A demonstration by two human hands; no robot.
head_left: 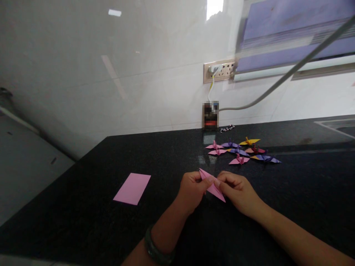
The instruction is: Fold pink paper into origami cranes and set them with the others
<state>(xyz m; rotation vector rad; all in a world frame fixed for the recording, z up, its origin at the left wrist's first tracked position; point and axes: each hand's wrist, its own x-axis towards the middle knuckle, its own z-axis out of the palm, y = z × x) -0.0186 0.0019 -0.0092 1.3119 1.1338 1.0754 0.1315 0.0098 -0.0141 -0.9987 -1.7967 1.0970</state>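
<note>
A folded pink paper piece (213, 186), long and pointed at both ends, lies between my two hands just above the black counter (83, 221). My left hand (192, 189) pinches its upper left end with closed fingers. My right hand (237, 192) pinches its middle from the right, fingers curled. A dark bracelet (156, 251) circles my left wrist.
A flat pink paper sheet (132, 188) lies to the left. Several finished paper cranes (241, 151) in pink, purple and yellow sit behind my hands. A blurred small device (210, 115) leans on the white wall under a socket plate (219, 71) with a plugged-in cable.
</note>
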